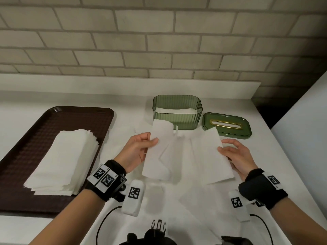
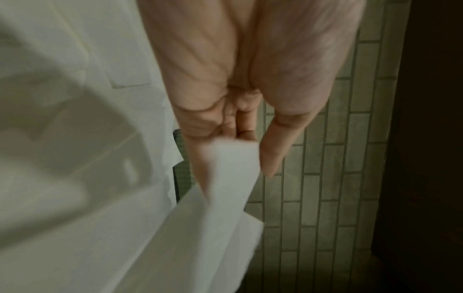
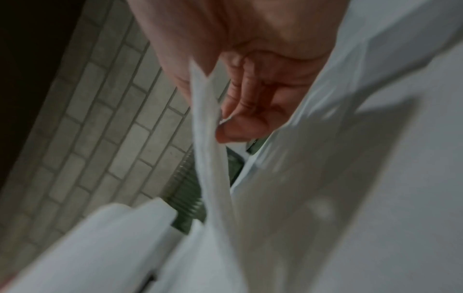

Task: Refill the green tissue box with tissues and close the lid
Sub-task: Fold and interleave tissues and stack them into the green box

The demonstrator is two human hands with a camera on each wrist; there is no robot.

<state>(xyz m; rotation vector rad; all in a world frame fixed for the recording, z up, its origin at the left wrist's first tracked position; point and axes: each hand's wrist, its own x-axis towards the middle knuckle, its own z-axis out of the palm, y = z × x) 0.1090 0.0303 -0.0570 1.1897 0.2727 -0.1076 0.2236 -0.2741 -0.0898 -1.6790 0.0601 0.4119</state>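
Above the white counter [image 1: 230,106], near its middle, both hands hold up tissue. The left hand [image 1: 136,149] pinches the left edge of a folded tissue [image 1: 159,152] between thumb and fingers; in the left wrist view the same hand [image 2: 225,89] has a thumb lying along the paper [image 2: 220,198], though that picture is blurred. The right hand [image 1: 235,156] grips the right edge of a second sheet [image 1: 210,156], thumb on top and fingers curled beneath; the right wrist view shows the hand [image 3: 250,89] with curled fingers [image 3: 240,126] pressed to the sheet's edge [image 3: 208,138]. Whether the two pieces are joined I cannot tell; they overlap in the middle.

Just beyond the hands, toward the far wall, stands the green box [image 1: 177,112], open, ribbed and see-through, with a low layer of white tissues inside. The tissue's upper corner covers part of the box's near wall. The lid [image 1: 228,127] lies flat on the counter just right of the box, its gold-rimmed slot facing up; the sheet's top corner overlaps its near left edge.

On the left sits a dark brown tray [image 1: 35,138] bearing a stack [image 1: 65,161] of flat white tissues, well apart from the box. More loose tissue lies spread on the counter under the hands. A pale brick wall [image 1: 159,41] runs behind.
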